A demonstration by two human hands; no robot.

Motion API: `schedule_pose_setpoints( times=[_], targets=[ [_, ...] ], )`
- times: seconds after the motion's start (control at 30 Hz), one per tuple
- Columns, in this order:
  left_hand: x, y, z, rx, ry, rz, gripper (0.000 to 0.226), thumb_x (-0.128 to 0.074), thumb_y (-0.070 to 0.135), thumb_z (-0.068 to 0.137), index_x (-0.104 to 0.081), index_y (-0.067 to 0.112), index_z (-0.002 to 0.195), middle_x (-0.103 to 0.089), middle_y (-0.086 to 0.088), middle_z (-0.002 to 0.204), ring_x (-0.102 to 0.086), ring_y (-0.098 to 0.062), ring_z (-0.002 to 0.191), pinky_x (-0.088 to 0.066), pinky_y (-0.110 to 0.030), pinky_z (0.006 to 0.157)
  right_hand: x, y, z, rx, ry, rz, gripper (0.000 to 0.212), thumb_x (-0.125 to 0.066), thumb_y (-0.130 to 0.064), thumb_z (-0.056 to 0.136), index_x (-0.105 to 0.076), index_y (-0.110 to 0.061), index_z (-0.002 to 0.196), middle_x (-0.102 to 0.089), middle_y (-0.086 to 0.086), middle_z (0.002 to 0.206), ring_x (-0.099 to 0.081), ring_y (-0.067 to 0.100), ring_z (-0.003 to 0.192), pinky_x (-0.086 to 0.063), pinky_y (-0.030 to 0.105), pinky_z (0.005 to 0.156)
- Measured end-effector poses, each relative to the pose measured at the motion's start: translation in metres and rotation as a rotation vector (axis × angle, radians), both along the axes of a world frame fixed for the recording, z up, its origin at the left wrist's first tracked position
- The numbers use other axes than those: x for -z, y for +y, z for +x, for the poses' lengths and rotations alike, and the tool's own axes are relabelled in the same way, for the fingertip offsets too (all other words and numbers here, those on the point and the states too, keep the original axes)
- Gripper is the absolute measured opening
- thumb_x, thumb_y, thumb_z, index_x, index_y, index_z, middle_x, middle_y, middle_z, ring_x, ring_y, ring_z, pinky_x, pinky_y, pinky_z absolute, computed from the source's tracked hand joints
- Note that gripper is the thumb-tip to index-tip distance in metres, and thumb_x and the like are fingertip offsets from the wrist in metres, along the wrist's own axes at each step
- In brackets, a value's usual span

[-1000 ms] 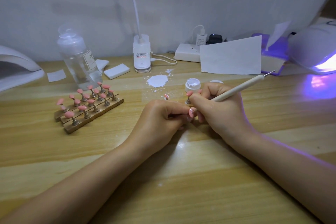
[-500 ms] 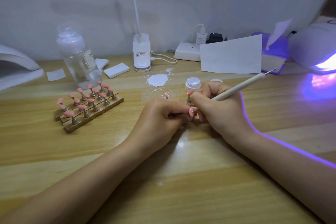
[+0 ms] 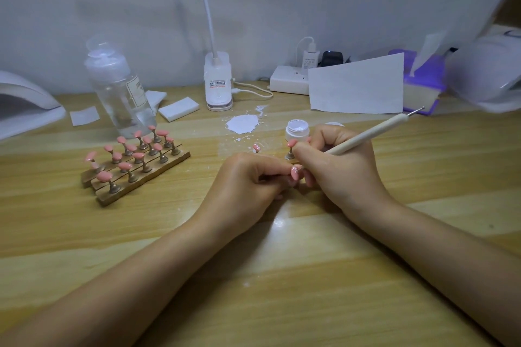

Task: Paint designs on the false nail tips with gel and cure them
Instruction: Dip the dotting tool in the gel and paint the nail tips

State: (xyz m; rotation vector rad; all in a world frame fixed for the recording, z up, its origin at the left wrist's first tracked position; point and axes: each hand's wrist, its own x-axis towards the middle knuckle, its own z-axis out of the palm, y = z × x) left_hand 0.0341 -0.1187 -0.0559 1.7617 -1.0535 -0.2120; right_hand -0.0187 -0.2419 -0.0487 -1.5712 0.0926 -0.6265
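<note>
resting on the wooden desk (image 3: pixel 310 276), the two hands meet near its middle. the left hand (image 3: pixel 248 180) has its fingers curled round the stem of a small stand, pinching it so that the pink nail tip (image 3: pixel 295 173) on top faces up between the two hands. the right hand (image 3: pixel 338 166) grips a white dotting pen (image 3: pixel 366 134) like a pencil — its lower end comes down onto that nail tip, and its upper metal point sticks up toward the right. there seems to be a pale mark on the tip where the pen touches, though it is too small to be sure.

just behind the right hand's fingers stand an open white gel pot (image 3: pixel 297 129) and another pink tip on a metal stand (image 3: pixel 291 149); a further single pink tip (image 3: pixel 256 147) sits a little to the left of it. a splash of white gel (image 3: pixel 243 124) lies on the desk behind these.

on the left a wooden holder (image 3: pixel 135 175) carries rows of pink tips on stands, with a clear bottle (image 3: pixel 118 90) just behind it and white pads (image 3: pixel 178 110) beside the bottle. a white clip lamp base (image 3: pixel 218 84) stands at the back — a power strip (image 3: pixel 290 83) and a sheet of paper (image 3: pixel 358 87) are to its right. curing lamps sit at both edges, one at the left (image 3: pixel 25 104) and one at the right (image 3: pixel 487 73).
</note>
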Motion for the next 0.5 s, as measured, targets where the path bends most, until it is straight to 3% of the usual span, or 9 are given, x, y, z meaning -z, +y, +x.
schedule_pose_setpoints(
  times=[0.23,0.5],
  targets=[
    [0.0003,0.0003,0.0001,-0.004,-0.011,0.003,0.019,-0.059,-0.004,0.084,-0.074,0.008,0.082,-0.067,0.002,0.071,-0.051,0.002,0.065,-0.046,-0.018,0.062,0.0,0.0001,-0.0001,0.013,0.006,-0.004,0.05,-0.055,0.01,0.075,-0.036,-0.019,0.038,-0.043,-0.003,0.031,-0.051,0.015,0.038,-0.04,0.015,0.04],
    [0.0001,0.0004,-0.0002,0.004,-0.006,-0.005,0.02,-0.058,-0.005,0.084,-0.073,0.009,0.08,-0.065,0.007,0.068,-0.05,0.005,0.061,-0.043,-0.012,0.06,-0.0006,0.0002,-0.0006,0.016,0.011,-0.013,0.048,-0.055,0.011,0.076,-0.035,-0.015,0.041,-0.042,-0.004,0.03,-0.05,0.012,0.037,-0.038,0.013,0.04]
  ],
)
